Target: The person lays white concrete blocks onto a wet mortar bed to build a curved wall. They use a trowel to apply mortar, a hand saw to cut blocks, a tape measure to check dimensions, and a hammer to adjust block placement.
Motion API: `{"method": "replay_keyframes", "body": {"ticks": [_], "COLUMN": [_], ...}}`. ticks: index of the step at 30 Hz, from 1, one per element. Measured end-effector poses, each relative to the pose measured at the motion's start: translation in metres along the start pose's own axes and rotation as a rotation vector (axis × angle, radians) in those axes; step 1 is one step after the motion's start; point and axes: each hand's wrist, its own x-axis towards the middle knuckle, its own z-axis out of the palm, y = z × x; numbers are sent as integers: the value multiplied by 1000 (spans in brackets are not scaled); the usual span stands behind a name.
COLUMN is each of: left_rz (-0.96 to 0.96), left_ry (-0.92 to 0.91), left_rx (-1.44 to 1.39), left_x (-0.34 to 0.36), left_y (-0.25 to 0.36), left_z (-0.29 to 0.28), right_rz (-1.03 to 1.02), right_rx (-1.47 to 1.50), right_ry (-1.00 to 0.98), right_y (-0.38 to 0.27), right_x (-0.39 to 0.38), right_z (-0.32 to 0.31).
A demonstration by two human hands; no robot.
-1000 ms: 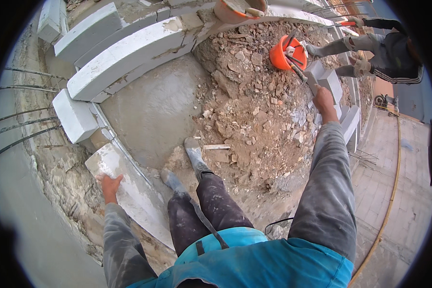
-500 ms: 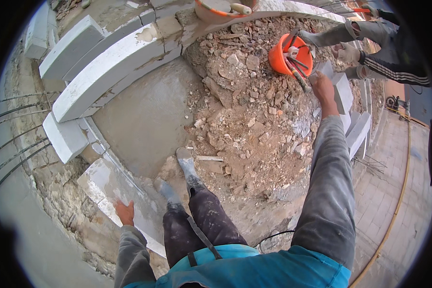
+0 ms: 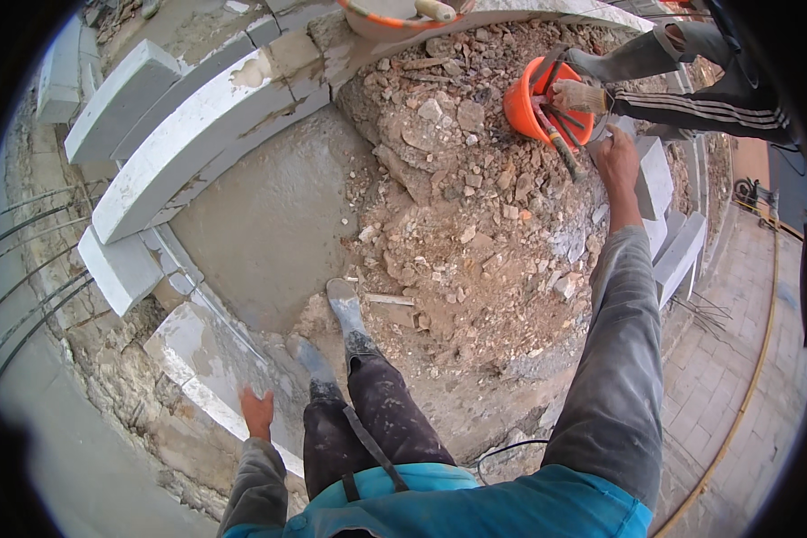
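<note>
My left hand point(image 3: 257, 411) is low on the left, fingers apart and holding nothing, over the mortar-smeared white block point(image 3: 188, 345) of the low wall. On the right my arm is stretched far out. At its end my right hand point(image 3: 619, 166) rests with fingers extended against pale blocks point(image 3: 655, 179), close to an orange bucket point(image 3: 522, 108). Several hand tools point(image 3: 560, 143) stick out of that bucket, one handle leaning over its rim. A co-worker's gloved hand point(image 3: 579, 95) reaches into the bucket.
Broken rubble point(image 3: 475, 215) fills the middle, beside a smooth grey mortar bed point(image 3: 269, 215). A curved white block wall point(image 3: 188, 152) bounds the far left. Bare steel bars point(image 3: 31, 242) jut out at left. Another bucket point(image 3: 394, 27) stands at the top. The co-worker's leg point(image 3: 632, 58) is at upper right.
My left hand has shifted right and lower along the block. My right hand has moved slightly right. The co-worker's gloved hand has come left into the orange bucket.
</note>
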Motion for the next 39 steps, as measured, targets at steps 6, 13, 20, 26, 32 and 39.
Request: {"method": "replay_keyframes", "body": {"ticks": [6, 13, 20, 26, 32, 39], "left_rz": [46, 123, 98, 258, 485, 288], "left_ry": [-7, 9, 35, 59, -135, -585], "left_rx": [-89, -184, -135, -255, -760, -1114], "left_x": [3, -11, -18, -17, -31, -6], "left_y": [50, 106, 100, 160, 255, 233], "left_z": [-2, 5, 12, -2, -20, -73], "right_rz": [123, -71, -442, -451, 8, 172], "right_rx": [224, -239, -559, -102, 901, 1658], "right_ry": [-6, 257, -30, 152, -413, -1103], "right_y": [6, 23, 73, 116, -98, -336], "right_x": [-4, -3, 10, 0, -141, -356], "right_z": [-12, -68, -85, -76, -117, -56]}}
